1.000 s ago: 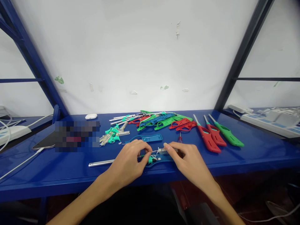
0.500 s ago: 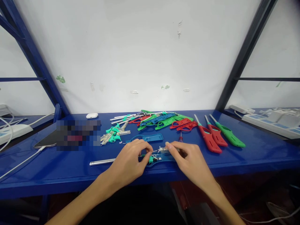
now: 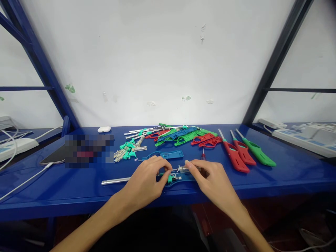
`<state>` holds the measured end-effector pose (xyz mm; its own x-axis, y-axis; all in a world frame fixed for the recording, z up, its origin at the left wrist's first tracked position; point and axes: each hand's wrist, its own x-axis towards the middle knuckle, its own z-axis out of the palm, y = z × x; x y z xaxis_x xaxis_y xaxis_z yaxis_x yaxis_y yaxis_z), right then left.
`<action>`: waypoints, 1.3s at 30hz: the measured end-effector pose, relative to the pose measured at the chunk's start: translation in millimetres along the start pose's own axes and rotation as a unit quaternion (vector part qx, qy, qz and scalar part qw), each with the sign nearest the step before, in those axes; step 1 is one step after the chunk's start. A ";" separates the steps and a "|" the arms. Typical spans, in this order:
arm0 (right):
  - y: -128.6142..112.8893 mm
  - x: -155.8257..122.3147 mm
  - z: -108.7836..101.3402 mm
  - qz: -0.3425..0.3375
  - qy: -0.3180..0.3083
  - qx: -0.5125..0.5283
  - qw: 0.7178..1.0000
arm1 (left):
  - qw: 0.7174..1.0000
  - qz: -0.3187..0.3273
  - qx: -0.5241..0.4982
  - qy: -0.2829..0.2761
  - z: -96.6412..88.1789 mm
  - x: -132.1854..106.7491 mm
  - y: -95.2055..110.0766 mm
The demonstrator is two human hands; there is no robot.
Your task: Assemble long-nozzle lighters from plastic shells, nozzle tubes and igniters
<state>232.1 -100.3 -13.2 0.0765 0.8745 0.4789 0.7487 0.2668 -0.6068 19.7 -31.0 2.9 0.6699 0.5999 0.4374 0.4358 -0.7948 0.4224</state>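
Hardly anything has shifted over the last second: both hands stay at the same spot on the front edge of the blue bench (image 3: 288,171), and only the view has drifted a little.

The left hand (image 3: 143,183) is curled, its thumb and forefinger pinched on the front of an open blue lighter (image 3: 189,177), a glossy plastic half-shell lying flat between the two hands. The right hand (image 3: 212,183) pinches a clear cartridge (image 3: 183,169) seated in that shell. Thin white wires (image 3: 174,174) loop between the fingertips, just above a small teal trigger (image 3: 169,179). A slim metal tube (image 3: 115,181) runs out of the shell to the left along the bench.

Just behind lies an empty blue shell (image 3: 164,155) with an open finger loop, and near it a tiny red-handled screwdriver (image 3: 202,154). Farther back is a heap of shells (image 3: 183,134) in green, blue and red, mixed with metal tubes. To the right, three finished lighters lie side by side, two red (image 3: 235,159) and one green (image 3: 258,154), each with a teal collar and a thin metal nozzle. To the left sits a cluster of teal triggers (image 3: 127,149) and metal bits.

A smooth white pebble-shaped case (image 3: 104,129) rests near the wall. A dark phone (image 3: 52,159) lies at the left with a white cable, partly behind a pixelated patch. No writing can be read anywhere.
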 end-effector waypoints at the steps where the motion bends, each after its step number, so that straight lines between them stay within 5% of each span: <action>1: 0.2 0.0 -0.1 -0.001 -0.001 0.001 1.000 | 1.000 0.000 0.002 0.000 0.0 -0.2 -0.1; 39: 3.0 0.4 -1.4 -0.036 -0.003 0.081 0.996 | 0.998 0.053 0.012 0.004 4.6 -2.7 -3.9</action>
<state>235.3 -99.7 -13.9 0.0228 0.8531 0.5212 0.6365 0.3896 -0.6656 19.0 -30.0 -3.6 0.7085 0.5122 0.4854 0.3761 -0.8561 0.3545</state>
